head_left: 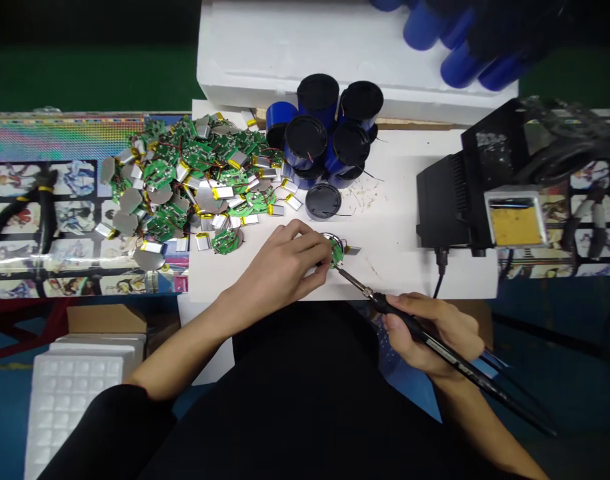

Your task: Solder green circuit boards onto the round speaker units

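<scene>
The left grip [279,270], wrist low and fingers curled over, pinches a green circuit board [337,254] near the front edge of the worktop [409,273]; the right grip [429,333] closes around a soldering iron [457,353], its tip touching the board.

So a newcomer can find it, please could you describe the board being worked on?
On the white sheet, a black soldering iron's metal tip points at a small green circuit board. The left hand holds it, away from the heap of boards.
</scene>
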Available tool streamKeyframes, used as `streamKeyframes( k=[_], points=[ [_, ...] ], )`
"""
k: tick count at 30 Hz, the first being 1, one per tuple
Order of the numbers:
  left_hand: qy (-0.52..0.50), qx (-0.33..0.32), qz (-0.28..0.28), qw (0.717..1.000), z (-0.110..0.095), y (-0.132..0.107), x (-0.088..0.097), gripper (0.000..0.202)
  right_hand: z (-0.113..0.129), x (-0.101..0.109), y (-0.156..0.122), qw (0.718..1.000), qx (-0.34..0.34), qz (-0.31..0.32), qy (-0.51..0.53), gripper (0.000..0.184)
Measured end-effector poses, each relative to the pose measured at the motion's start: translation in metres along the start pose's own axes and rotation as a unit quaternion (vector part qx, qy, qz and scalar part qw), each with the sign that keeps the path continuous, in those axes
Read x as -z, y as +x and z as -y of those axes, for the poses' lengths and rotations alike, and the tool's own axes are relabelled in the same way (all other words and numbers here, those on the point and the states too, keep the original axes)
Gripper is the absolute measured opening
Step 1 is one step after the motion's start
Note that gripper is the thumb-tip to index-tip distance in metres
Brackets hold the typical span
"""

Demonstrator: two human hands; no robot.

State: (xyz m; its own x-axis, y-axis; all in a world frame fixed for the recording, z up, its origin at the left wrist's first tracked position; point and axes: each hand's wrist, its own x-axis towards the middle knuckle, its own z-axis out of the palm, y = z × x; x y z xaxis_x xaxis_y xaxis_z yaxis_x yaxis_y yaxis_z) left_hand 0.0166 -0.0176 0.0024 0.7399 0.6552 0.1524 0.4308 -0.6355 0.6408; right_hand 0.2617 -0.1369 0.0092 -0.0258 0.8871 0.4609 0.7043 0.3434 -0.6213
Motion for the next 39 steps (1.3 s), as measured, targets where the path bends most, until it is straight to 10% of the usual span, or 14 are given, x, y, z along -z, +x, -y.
streamKeyframes(
  k=[29, 39],
  points=[
    [0.037, -0.01, 0.001, 0.999, -0.001, 0.001, 0.0, 0.013, -0.002, 0.002, 0.008, 0.998, 0.046, 0.049, 0.015, 0.038],
    [0.042, -0.009, 0.008, 0.999, -0.001, 0.002, 0.001, 0.015, -0.005, 0.007, -0.002, 0.996, -0.026, -0.079, 0.018, 0.024]
  ],
)
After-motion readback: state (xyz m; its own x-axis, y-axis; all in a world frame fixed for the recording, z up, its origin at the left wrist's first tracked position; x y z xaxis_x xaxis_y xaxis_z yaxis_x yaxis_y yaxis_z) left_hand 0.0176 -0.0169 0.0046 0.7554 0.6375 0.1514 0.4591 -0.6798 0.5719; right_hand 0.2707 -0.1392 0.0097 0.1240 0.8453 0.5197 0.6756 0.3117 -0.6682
